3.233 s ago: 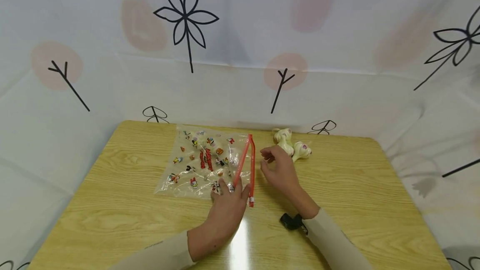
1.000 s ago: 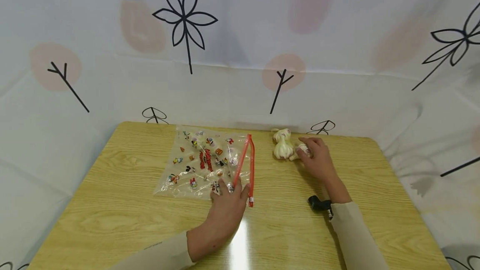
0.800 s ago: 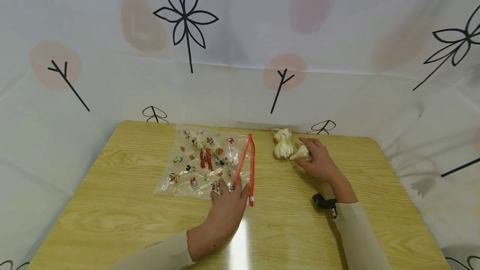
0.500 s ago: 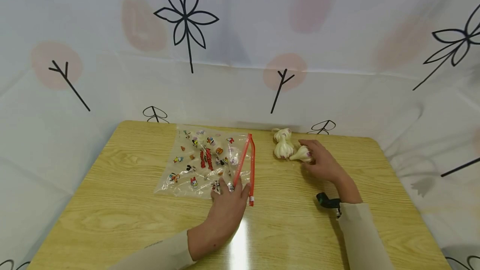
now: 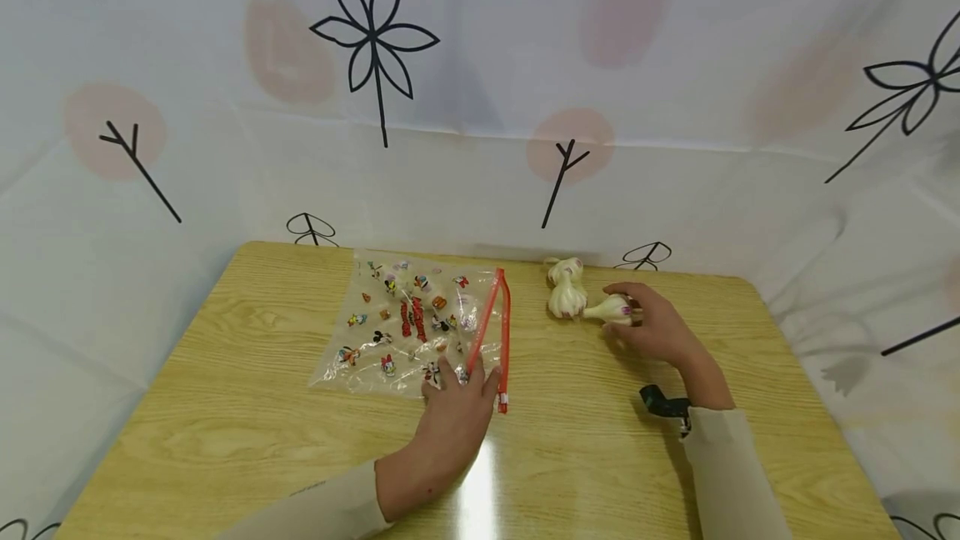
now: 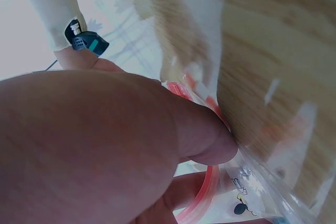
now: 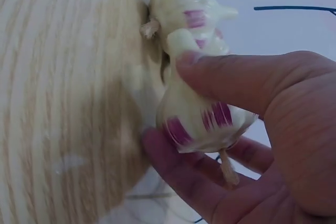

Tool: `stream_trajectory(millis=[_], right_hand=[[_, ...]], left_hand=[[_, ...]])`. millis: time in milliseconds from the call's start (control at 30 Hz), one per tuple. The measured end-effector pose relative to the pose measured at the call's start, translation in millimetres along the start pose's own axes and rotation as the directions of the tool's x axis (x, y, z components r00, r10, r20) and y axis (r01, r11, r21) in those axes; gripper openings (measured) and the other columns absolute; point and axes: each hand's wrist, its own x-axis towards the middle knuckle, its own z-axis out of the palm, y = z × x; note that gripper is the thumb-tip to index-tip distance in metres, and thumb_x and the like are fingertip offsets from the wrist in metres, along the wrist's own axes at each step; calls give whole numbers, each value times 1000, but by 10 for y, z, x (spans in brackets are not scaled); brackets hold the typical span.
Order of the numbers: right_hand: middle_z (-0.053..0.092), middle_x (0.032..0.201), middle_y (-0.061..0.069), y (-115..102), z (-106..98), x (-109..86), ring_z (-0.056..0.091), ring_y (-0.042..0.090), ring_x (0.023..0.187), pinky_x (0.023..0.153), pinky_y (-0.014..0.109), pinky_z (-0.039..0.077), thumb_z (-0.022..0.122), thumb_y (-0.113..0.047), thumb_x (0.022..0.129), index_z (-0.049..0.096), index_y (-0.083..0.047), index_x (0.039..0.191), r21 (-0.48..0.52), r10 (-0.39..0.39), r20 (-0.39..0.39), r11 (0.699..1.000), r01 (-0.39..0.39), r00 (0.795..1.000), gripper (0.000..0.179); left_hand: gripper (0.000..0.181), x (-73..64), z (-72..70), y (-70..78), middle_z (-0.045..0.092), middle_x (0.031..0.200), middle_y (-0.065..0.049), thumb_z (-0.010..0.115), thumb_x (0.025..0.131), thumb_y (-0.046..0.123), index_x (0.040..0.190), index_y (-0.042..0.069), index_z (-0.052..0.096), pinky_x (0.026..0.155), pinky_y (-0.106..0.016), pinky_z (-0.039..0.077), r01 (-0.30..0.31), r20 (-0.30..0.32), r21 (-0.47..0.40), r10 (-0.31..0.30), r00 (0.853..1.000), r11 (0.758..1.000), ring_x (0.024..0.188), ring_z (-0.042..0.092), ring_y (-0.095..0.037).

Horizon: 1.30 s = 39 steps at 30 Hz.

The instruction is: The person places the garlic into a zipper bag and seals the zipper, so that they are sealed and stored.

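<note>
A clear zip bag [image 5: 412, 357] with cartoon prints and red zip strips [image 5: 505, 332] lies on the table. My left hand [image 5: 450, 419] holds its front corner at the mouth, thumb on one side of the film and fingers on the other in the left wrist view. Pale lumps show through the film. My right hand [image 5: 656, 327] grips a garlic bulb [image 7: 194, 111] with purple marks, thumb over its neck and fingers curled beneath. Two more garlic bulbs [image 5: 567, 298] lie just left of it; the held bulb's stem points at them.
The wooden table [image 5: 247, 440] ends at a white printed cloth [image 5: 465, 190] hung along the back and sides. A dark camera [image 5: 663, 402] is strapped at my right wrist. Light glares off the table in front of the bag.
My right hand has left the bag's mouth and moved right to the garlic. The small bulb now shifts slightly right in its fingers. My left hand and the bag stay put.
</note>
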Motion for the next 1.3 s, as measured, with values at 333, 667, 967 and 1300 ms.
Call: stream_trajectory(millis=[333, 667, 967, 1300], right_hand=[[45, 156, 24, -96, -80, -59, 50, 53, 135, 98, 66, 54, 80, -14, 96, 55, -1, 149, 32, -1, 6, 1000, 0, 1000, 60], [42, 157, 23, -247, -117, -43, 46, 53, 140, 100, 64, 54, 77, -1, 95, 51, -2, 152, 102, -58, 35, 993, 54, 998, 63], [44, 151, 20, -401, -33, 10, 53, 47, 133, 96, 52, 59, 76, 7, 93, 51, 1, 152, 103, -116, 28, 988, 113, 993, 65], [50, 146, 19, -471, 43, 61, 62, 41, 122, 92, 50, 61, 81, 0, 92, 51, -2, 152, 67, -125, 6, 990, 124, 992, 68]], left_hand=[[50, -2, -14, -4, 59, 150, -7, 71, 102, 23, 150, 26, 61, 72, -54, 64, 2, 14, 4, -2, 1000, 1000, 119, 67, -51], [50, -3, -1, -13, 59, 150, -8, 71, 102, 23, 151, 26, 60, 70, -55, 64, -6, 15, 4, 6, 1000, 1000, 119, 66, -52], [49, -1, 20, -5, 59, 149, -8, 69, 103, 23, 151, 25, 61, 70, -54, 64, -7, 10, 12, 7, 1000, 1000, 118, 67, -52], [50, 3, 18, -3, 58, 151, -9, 69, 103, 23, 152, 25, 60, 70, -53, 64, -19, 22, 26, 18, 1000, 999, 118, 67, -52]])
